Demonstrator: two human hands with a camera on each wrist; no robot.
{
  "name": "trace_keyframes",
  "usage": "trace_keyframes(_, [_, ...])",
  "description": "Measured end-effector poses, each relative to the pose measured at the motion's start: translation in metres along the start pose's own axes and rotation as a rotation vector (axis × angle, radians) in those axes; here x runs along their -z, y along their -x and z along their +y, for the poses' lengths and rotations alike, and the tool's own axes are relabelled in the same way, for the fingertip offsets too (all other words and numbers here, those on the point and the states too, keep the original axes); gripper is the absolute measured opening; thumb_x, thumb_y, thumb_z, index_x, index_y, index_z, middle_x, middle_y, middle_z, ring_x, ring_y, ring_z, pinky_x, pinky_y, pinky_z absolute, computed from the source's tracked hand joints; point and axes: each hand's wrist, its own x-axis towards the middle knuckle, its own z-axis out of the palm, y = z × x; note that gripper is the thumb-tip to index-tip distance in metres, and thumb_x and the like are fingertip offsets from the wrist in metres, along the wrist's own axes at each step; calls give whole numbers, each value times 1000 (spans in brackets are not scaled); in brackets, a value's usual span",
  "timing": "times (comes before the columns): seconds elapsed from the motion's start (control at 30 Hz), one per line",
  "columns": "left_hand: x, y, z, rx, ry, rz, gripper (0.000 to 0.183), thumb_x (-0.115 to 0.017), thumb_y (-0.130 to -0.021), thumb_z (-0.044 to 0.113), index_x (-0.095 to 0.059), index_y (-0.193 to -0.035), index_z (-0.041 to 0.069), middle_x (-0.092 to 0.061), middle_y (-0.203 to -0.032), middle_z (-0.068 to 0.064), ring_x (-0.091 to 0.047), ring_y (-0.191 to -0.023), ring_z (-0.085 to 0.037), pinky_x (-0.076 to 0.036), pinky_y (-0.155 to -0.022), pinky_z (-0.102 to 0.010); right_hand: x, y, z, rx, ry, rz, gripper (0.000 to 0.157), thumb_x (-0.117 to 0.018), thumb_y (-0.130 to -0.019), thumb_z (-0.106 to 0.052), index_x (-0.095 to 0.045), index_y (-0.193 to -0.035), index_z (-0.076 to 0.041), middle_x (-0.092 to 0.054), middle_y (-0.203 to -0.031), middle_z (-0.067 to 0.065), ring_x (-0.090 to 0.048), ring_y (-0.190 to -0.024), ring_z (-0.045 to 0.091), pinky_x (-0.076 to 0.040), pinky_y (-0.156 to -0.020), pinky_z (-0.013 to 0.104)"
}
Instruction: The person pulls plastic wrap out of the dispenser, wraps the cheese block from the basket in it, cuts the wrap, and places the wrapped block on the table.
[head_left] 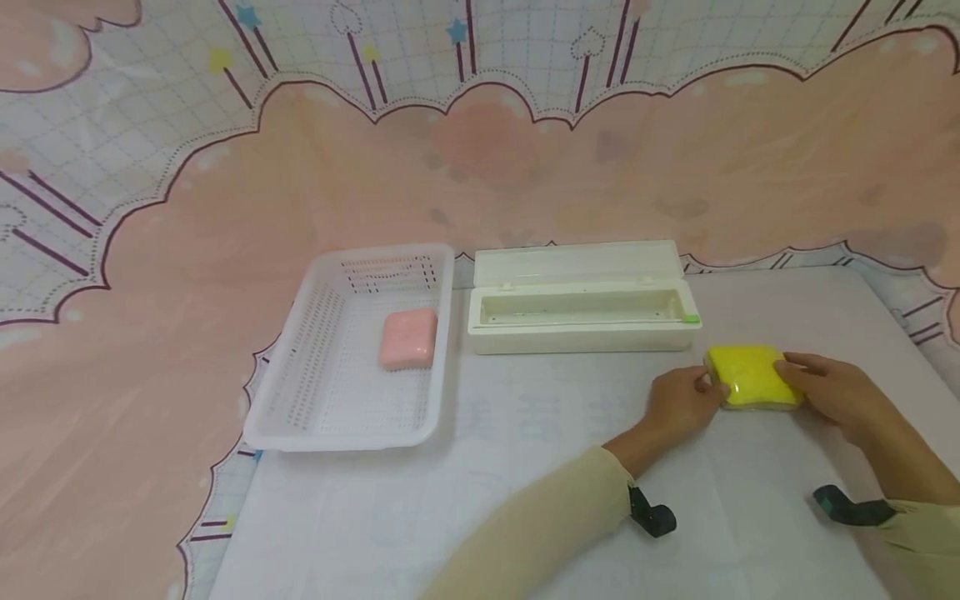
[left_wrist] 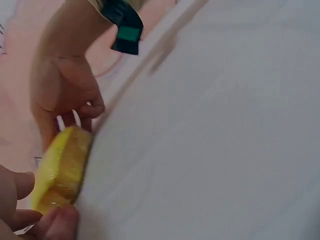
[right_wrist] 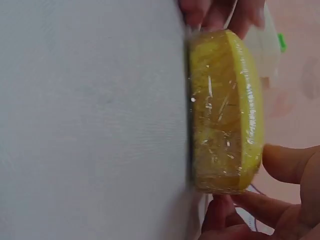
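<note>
Near the right side of the table lies a yellow rounded block (head_left: 752,377), its sides wrapped in shiny clear film in the right wrist view. My left hand (head_left: 681,407) holds its left end, thumb against the front edge. At the opposite end my right hand (head_left: 840,392) pinches it, thumb near the top and fingers along the side (right_wrist: 280,200). The block's underside is right at the white tabletop (right_wrist: 95,115). In the left wrist view the yellow block (left_wrist: 62,167) sits between both hands.
A white perforated basket (head_left: 341,442) stands at the left with a pink rounded block (head_left: 408,338) inside. Behind the hands, a long white box (head_left: 585,340) has its lid (head_left: 577,264) raised. A patterned cloth (head_left: 360,183) hangs at the back.
</note>
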Motion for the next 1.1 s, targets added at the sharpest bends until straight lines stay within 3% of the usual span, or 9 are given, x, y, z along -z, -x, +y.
trace_keyframes(0.13, [37,18,-6,-89,-9,-26,40,-68,-98,34,-65,-136,21,-71,-102,12,-61,-87,4,-49,-73,-13,4,7,-8,-2,-42,82,88,-31,-103,-63,-14,-160,2,-19,-157,42,-37,-129,58,-40,-101,73])
trace_keyframes(0.3, [112,45,-11,-249,-234,-5,24,-65,-101,26,-72,-120,14,-74,-103,5,-64,-90,-1,-49,-74,-12,3,18,-43,30,17,200,80,-32,-105,-59,-21,-160,-2,-26,-157,37,-36,-130,56,-41,-100,74])
trace_keyframes(0.4, [160,59,-11,-268,-398,34,18,-63,-102,23,-75,-111,13,-75,-98,3,-65,-86,-6,-49,-70,-17,-1,22,-71,145,113,213,76,-35,-105,-59,-31,-157,-4,-35,-153,34,-38,-130,55,-44,-100,71])
trace_keyframes(0.53, [216,64,-10,-245,-555,111,19,-62,-102,21,-76,-111,12,-75,-97,1,-68,-87,-13,-54,-72,-28,-10,20,-109,377,233,178,66,-43,-105,-54,-43,-151,-5,-50,-144,29,-44,-129,52,-45,-100,69])
trace_keyframes(0.67, [264,53,-10,-189,-649,88,21,-62,-101,18,-75,-117,13,-76,-106,-2,-70,-99,-19,-57,-82,-38,-21,12,-142,587,305,109,58,-54,-104,-49,-53,-144,-6,-62,-135,23,-52,-129,45,-46,-101,67])
trace_keyframes(0.83, [308,24,-21,-161,-715,-121,29,-62,-103,24,-70,-129,12,-72,-126,-3,-65,-119,-25,-52,-100,-41,-34,-5,-169,726,383,22,54,-62,-100,-48,-62,-138,-10,-69,-131,16,-58,-125,40,-49,-98,62])
trace_keyframes(1.0, [331,-8,-42,-235,-656,-295,35,-61,-103,28,-68,-132,10,-69,-134,-5,-61,-128,-26,-46,-110,-42,-47,-24,-182,762,464,-68,57,-69,-94,-52,-67,-135,-12,-68,-134,12,-61,-126,37,-49,-102,58])
trace_keyframes(1.1, [335,-21,-54,-218,-583,-373,37,-61,-103,29,-67,-133,10,-69,-134,-5,-62,-126,-24,-47,-110,-42,-54,-34,-183,779,514,-96,54,-72,-92,-49,-69,-133,-14,-72,-129,9,-65,-122,34,-50,-100,56])
